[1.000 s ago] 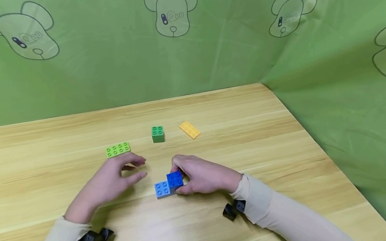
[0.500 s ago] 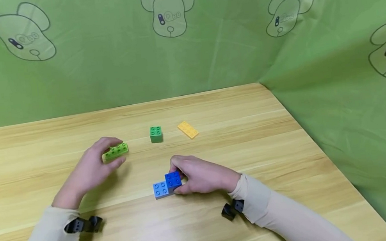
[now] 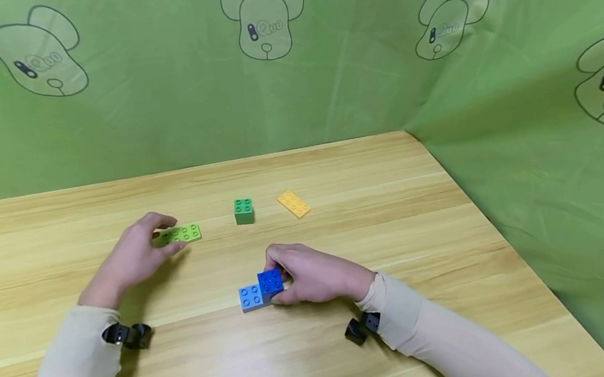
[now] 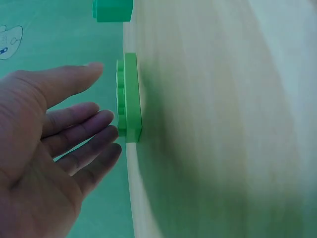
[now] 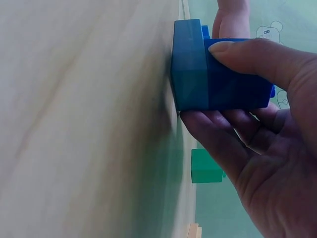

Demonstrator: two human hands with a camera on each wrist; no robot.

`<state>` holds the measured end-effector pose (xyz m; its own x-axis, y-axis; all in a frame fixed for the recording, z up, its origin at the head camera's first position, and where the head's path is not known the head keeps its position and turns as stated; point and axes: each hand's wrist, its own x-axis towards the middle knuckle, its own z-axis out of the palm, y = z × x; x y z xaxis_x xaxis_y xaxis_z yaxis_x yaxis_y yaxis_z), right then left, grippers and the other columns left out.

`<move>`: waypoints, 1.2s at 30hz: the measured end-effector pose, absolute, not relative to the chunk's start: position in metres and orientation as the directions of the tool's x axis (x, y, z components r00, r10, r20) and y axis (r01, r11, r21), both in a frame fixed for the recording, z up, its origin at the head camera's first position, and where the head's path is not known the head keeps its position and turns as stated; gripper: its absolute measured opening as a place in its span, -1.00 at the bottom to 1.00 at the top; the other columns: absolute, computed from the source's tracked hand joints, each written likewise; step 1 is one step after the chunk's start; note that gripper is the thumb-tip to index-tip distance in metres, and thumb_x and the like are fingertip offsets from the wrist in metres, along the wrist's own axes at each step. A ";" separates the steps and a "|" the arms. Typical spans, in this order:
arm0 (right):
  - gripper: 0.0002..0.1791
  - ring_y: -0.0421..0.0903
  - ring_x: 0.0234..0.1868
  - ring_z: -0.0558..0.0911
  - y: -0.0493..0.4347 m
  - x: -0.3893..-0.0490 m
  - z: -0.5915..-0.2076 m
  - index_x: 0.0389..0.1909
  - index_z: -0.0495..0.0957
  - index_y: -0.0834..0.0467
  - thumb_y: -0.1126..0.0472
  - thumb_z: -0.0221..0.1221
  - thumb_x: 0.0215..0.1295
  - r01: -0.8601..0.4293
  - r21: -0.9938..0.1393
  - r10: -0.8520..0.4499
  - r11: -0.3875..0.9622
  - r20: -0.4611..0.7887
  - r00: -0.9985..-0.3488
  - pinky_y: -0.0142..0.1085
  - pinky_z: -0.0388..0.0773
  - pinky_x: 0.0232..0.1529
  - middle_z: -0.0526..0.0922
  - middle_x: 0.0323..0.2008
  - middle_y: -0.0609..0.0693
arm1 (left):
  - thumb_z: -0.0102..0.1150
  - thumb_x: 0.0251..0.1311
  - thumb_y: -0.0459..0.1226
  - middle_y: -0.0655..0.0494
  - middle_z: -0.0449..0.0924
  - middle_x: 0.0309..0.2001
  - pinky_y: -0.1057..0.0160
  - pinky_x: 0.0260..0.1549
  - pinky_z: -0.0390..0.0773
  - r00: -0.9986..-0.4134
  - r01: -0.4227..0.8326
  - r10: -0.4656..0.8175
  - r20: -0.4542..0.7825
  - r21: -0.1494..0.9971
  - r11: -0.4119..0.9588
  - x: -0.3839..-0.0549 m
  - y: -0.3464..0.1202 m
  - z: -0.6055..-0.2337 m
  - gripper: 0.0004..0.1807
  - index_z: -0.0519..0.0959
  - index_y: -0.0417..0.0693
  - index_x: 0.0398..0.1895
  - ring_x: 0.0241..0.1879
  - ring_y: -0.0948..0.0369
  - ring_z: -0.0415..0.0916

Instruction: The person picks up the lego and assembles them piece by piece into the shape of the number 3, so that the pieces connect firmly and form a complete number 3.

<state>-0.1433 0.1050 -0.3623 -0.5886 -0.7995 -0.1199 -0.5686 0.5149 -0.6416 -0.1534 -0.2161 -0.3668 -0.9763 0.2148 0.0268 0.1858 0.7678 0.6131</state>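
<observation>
In the head view my right hand (image 3: 319,273) grips a dark blue brick (image 3: 270,283) between thumb and fingers. That brick stands on one end of a longer light blue brick (image 3: 250,298), whose other studs are bare. The right wrist view has the thumb on the side of the dark blue brick (image 5: 235,82), with fingers along the opposite side. My left hand (image 3: 134,252) hovers over a lime green brick (image 3: 191,232), partly covering it. From the left wrist, its thumb and loosely bent fingers show apart from the flat, eight-stud lime brick (image 4: 132,96).
A dark green four-stud brick (image 3: 243,212) stands farther back on the wooden table (image 3: 393,216). To its right lies a thin yellow-orange plate (image 3: 294,204). A green printed cloth (image 3: 171,104) hangs behind the table and along its right side.
My left hand has moved left and back, from in front of the lime green brick to over its left end. The right hand keeps its grip on the dark blue brick.
</observation>
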 end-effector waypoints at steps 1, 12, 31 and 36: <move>-0.65 -0.16 -0.37 0.42 0.105 -0.143 -0.362 -0.26 0.39 0.06 0.17 0.42 0.15 -0.567 -0.642 -0.799 0.516 -0.122 -0.589 -0.41 0.32 -0.45 0.48 -0.37 0.04 | 0.34 0.22 -0.24 -0.36 0.41 0.17 -0.26 0.17 0.31 -0.976 0.184 0.216 0.022 0.613 0.768 -0.154 -0.217 -0.367 -0.40 0.39 -0.43 0.21 0.15 -0.29 0.36; -0.65 -0.18 -0.38 0.39 0.104 -0.144 -0.361 -0.28 0.39 0.06 0.17 0.42 0.15 -0.570 -0.643 -0.804 0.511 -0.122 -0.582 -0.40 0.31 -0.45 0.44 -0.40 -0.02 | 0.38 0.16 -0.25 -0.37 0.45 0.08 -0.25 0.16 0.32 -0.974 0.165 0.224 -0.026 0.597 0.785 -0.162 -0.221 -0.370 -0.40 0.41 -0.47 0.14 0.06 -0.24 0.41; -0.65 -0.21 -0.38 0.38 0.104 -0.144 -0.362 -0.28 0.38 0.06 0.17 0.42 0.15 -0.564 -0.647 -0.803 0.514 -0.131 -0.581 -0.41 0.29 -0.44 0.44 -0.40 0.01 | 0.39 0.12 -0.34 -0.21 0.55 -0.11 -0.17 -0.02 0.46 -0.966 0.178 0.252 -0.056 0.564 0.806 -0.165 -0.228 -0.367 -0.57 0.55 -0.42 0.02 -0.14 -0.09 0.49; -0.64 -0.19 -0.38 0.38 0.105 -0.144 -0.361 -0.29 0.38 0.06 0.17 0.42 0.15 -0.554 -0.650 -0.798 0.520 -0.139 -0.586 -0.40 0.29 -0.44 0.44 -0.40 0.02 | 0.37 0.14 -0.34 -0.19 0.56 -0.10 -0.16 -0.03 0.47 -0.965 0.169 0.254 -0.068 0.579 0.798 -0.164 -0.228 -0.365 -0.56 0.54 -0.41 0.05 -0.13 -0.08 0.49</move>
<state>-0.1437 0.1046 -0.3609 -0.5865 -0.7980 -0.1385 -0.5545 0.5202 -0.6496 -0.1636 -0.2283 -0.3654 -0.9648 0.2541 -0.0679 0.1694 0.7978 0.5786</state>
